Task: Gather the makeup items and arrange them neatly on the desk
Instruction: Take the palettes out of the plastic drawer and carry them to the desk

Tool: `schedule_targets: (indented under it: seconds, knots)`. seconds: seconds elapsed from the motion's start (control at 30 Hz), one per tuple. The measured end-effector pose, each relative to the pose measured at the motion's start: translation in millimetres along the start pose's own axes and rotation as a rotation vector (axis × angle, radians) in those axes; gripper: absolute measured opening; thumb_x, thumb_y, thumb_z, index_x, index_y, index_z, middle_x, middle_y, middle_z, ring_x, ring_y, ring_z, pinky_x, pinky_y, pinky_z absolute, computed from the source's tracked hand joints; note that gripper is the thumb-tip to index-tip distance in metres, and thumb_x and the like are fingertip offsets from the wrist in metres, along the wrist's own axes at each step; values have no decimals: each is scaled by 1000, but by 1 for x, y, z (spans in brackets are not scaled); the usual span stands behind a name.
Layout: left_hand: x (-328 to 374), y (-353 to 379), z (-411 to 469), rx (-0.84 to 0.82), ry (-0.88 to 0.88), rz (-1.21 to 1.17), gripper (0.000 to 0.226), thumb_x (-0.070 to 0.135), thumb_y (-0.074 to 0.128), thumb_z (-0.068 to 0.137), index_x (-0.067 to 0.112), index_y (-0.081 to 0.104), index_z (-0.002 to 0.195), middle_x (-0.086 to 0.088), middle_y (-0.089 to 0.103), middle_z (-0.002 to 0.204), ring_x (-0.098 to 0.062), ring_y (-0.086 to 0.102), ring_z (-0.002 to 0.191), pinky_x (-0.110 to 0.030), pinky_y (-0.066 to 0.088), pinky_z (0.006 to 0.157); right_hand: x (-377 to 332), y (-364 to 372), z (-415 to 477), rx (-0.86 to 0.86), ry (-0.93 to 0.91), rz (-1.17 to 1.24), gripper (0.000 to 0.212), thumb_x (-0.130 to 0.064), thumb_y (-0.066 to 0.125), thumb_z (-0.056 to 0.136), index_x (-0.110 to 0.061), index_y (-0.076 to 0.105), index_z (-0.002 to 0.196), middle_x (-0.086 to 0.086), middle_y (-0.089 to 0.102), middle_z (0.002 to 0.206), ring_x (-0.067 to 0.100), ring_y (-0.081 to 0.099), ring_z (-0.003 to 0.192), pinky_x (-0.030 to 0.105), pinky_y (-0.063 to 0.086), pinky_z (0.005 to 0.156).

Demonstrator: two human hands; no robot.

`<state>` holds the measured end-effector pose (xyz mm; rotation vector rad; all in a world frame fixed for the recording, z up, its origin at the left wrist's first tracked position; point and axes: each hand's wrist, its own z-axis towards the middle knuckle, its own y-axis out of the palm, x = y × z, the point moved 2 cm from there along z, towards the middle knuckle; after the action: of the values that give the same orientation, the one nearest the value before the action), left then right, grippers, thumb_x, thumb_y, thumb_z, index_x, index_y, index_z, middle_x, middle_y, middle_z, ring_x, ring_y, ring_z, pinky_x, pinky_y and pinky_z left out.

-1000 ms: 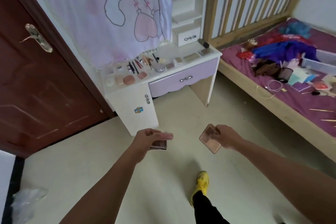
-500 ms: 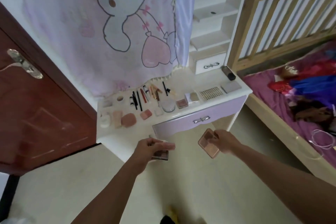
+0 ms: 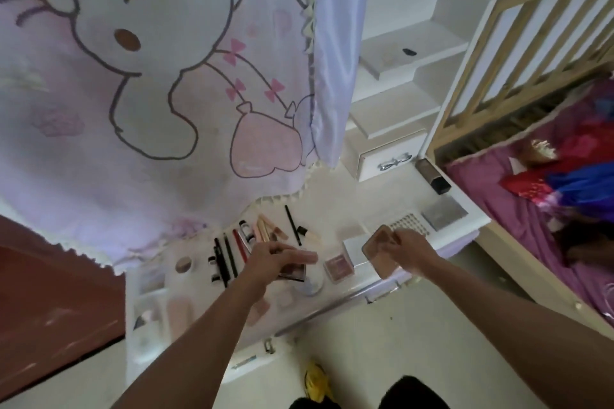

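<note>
Palette (image 3: pixel 294 271) occupies left hand (image 3: pixel 269 259), compact (image 3: pixel 378 253) occupies right hand (image 3: pixel 410 251).

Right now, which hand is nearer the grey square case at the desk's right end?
Right. The right hand, gripping a peach compact, is just front-left of the grey square case; the left hand, holding a dark palette, is much farther left.

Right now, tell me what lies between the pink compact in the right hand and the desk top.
The right hand grips the pink compact above a white case lying on the desk, with a small pink pan left of it. Those occupy the spot beneath; bare desk shows farther back.
</note>
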<state>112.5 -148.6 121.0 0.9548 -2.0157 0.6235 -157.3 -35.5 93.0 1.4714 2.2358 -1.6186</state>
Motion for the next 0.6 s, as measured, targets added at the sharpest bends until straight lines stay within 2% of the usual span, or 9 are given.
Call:
schedule_targets:
  seconds: [0.13, 0.2, 0.3, 0.37, 0.47, 0.53, 0.6]
  knots:
    - [25, 6, 53, -22, -28, 6, 40, 26, 91, 55, 4, 77, 86, -11, 76, 88, -25, 73, 85, -34, 60, 75, -10, -6, 40, -21, 48, -12, 19, -36, 63, 88, -18, 59, 91, 1, 64, 87, 17, 57, 76, 26, 35, 57]
    - [33, 10, 81, 4, -59, -18, 49, 26, 93, 51, 0, 75, 88, -15, 75, 89, -29, 73, 85, -38, 61, 76, -13, -8, 67, -41, 63, 14, 20, -36, 63, 88, -17, 57, 92, 0, 62, 84, 15, 57, 73, 25, 38, 56]
    - [36, 18, 117, 67, -105, -64, 52, 22, 94, 50, -4, 74, 90, -17, 75, 89, -33, 73, 83, -39, 61, 73, -17, -10, 111, -69, 53, 30, 26, -37, 64, 89, -13, 61, 97, 5, 65, 89, 24, 62, 82, 34, 46, 67]
    - [37, 23, 136, 113, -139, -65, 54, 25, 94, 47, -5, 74, 88, -17, 75, 88, -32, 73, 84, -36, 61, 71, -20, -7, 138, -126, 40, 2, 27, -36, 63, 89, -12, 61, 103, 6, 65, 93, 25, 61, 85, 32, 44, 68]
    - [38, 32, 167, 135, -216, -27, 58, 32, 96, 42, -1, 76, 85, -16, 75, 90, -29, 73, 83, -36, 61, 74, -20, 1, 176, -222, 38, 1, 26, -34, 65, 89, -15, 61, 106, 6, 65, 100, 21, 56, 85, 27, 38, 68]
    - [33, 34, 191, 152, -227, 67, 61, 43, 97, 35, 7, 77, 80, -9, 76, 87, -23, 73, 83, -38, 60, 80, -22, 3, 194, -271, 26, -12, 27, -34, 64, 89, -15, 60, 108, 4, 62, 97, 21, 55, 84, 27, 37, 68]
    - [33, 38, 208, 164, -251, 182, 55, 44, 97, 37, 12, 75, 76, -1, 75, 83, -16, 71, 81, -32, 58, 76, -23, 3, 210, -302, 14, -27, 22, -30, 64, 89, -16, 58, 104, 4, 61, 95, 23, 55, 83, 28, 38, 68]
